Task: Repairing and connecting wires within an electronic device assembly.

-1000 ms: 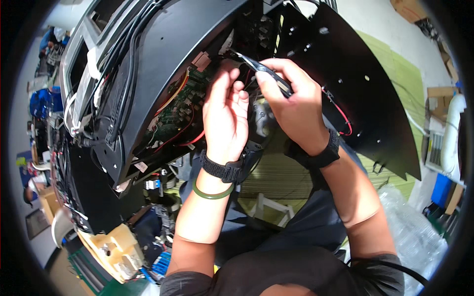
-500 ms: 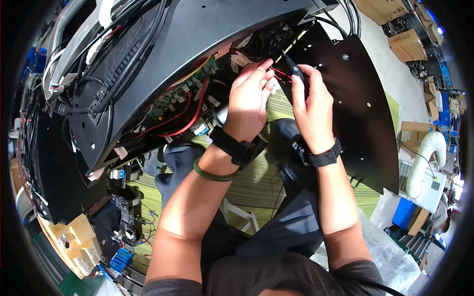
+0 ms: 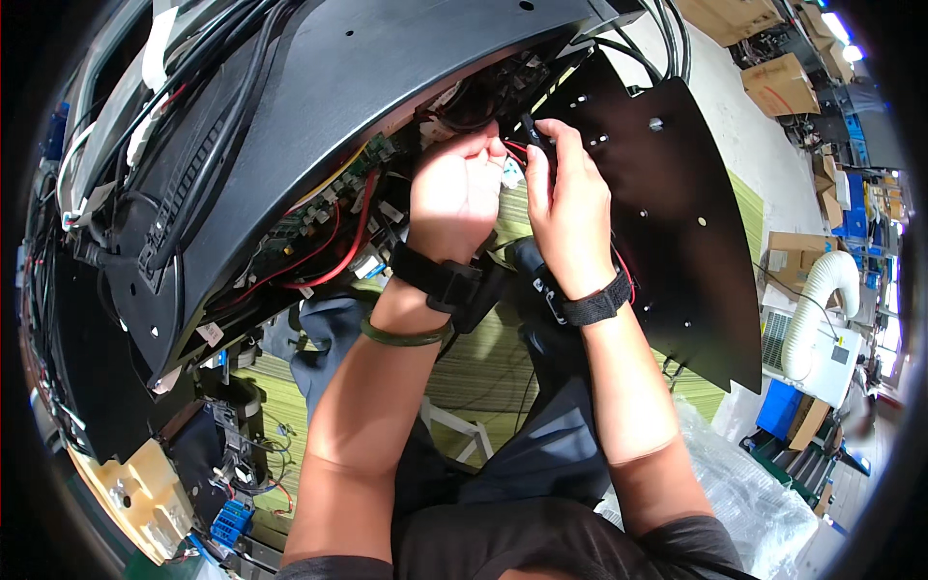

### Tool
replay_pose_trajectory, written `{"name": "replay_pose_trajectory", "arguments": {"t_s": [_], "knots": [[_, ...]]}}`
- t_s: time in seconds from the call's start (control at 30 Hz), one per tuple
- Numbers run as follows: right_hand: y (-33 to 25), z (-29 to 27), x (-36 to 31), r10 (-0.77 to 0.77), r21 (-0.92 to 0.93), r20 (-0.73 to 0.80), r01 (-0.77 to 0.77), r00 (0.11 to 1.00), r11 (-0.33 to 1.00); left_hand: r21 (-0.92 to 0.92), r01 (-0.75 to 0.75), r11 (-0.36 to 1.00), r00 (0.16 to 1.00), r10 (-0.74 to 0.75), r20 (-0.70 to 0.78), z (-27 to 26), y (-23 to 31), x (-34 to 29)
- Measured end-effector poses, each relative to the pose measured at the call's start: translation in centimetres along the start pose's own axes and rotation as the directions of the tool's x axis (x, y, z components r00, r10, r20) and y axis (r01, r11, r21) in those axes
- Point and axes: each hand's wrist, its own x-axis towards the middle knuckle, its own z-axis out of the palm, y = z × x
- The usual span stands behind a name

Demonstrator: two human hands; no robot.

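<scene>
My left hand (image 3: 456, 184) reaches into the opening of a black metal housing (image 3: 358, 82), palm up with the fingers curled in. What its fingertips hold among the dark wiring is hidden. Just to its right, my right hand (image 3: 572, 198) has thumb and index finger on a slim black tool (image 3: 530, 128), whose lower part shows between the fingertips. Thin red wires (image 3: 516, 151) run between the two hands. Green circuit boards (image 3: 307, 211) and a thick red cable (image 3: 363, 217) lie inside the housing, left of my left wrist.
A large black panel with holes (image 3: 681, 222) stands to the right of my right hand. Black cables (image 3: 208, 164) cross the housing at the left. My legs are below, over green flooring (image 3: 483, 382). A white machine with a ribbed hose (image 3: 817, 309) and cardboard boxes (image 3: 781, 85) stand farther right.
The whole view has shifted a little, so things sit farther left. My left fingers have curled in more. The black tool shows less beyond my right fingertips, and my right fingers have straightened somewhat.
</scene>
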Motion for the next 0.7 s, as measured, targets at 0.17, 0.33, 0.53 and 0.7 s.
{"name": "replay_pose_trajectory", "arguments": {"t_s": [0.17,0.33,0.53,0.7], "knots": [[0.3,0.3,0.0,-0.014,-0.005,-0.02,0.014,1.0,1.0,-0.282,0.033,0.959,0.978,-0.088,-0.187,0.0,0.0,0.8],[0.5,1.0,0.1,-0.038,0.025,-0.068,0.04,0.997,0.999,-0.285,-0.01,0.958,0.974,-0.055,-0.221,0.1,-0.1,0.9],[0.5,0.4,0.2,-0.019,0.071,-0.045,0.022,0.999,0.997,-0.269,0.03,0.963,0.969,-0.094,-0.23,0.9,0.1,0.6],[0.6,0.0,0.3,-0.001,0.092,-0.029,0.004,1.0,0.996,-0.248,0.071,0.966,0.976,-0.118,-0.181,1.0,0.1,0.3]]}}
